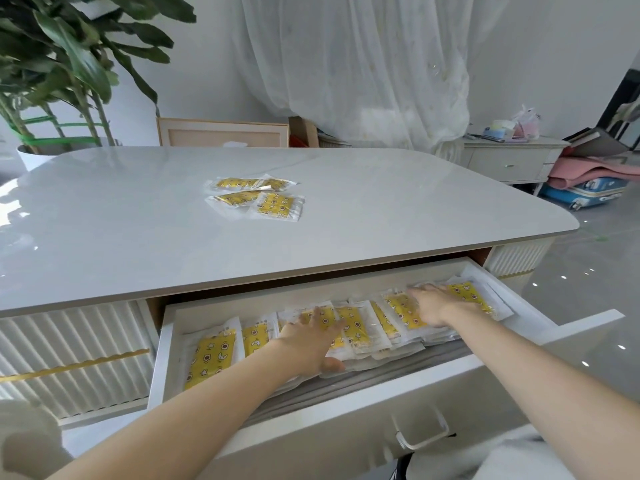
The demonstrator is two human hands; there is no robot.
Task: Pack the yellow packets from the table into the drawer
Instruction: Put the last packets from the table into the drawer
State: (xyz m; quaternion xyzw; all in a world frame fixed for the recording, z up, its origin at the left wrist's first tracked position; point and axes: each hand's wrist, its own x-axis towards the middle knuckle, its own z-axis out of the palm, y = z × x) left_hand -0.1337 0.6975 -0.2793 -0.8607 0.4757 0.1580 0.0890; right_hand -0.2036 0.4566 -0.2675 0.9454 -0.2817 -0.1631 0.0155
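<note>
A: Nearest thing?
B: Front panel of the drawer [346, 407], which stands wide open, w/ a clear handle [424, 433] on it. Both bare forearms reach over that panel into the drawer.
A: Left hand?
B: The left hand [311, 341] lies palm down, fingers spread & straight, pressing flat on the row of yellow packets [211, 358] approx. mid-drawer. It grasps nothing.
A: And the right?
B: Same deal. The right hand [433, 303] is flat, fingers extended, resting on packets toward the drawer's right end. Nothing pinched or held.
A: How do the packets lie?
B: Overlapping, side by side, from left wall to right wall. Clear wrappers w/ a yellow star-and-moon print. A grey layer [381, 374] shows under them along the near edge; can't tell what it is.
A: Any outside the drawer?
B: Yes. A small cluster of loose yellow packets [256, 199] sits on the table [138, 220], roughly centre of the glossy white top, well apart from both hands. Some overlap; exact no. unclear.
A: Beyond the table?
B: A framed panel [223, 133] stands behind the far edge, a potted plant [69, 64] at far left, a sheer white curtain [363, 64] across the back. Far right: a low white cabinet [509, 161] w/ bits on top, and pink fabric [588, 171] just over a blue suitcase [585, 192] beside it.
</note>
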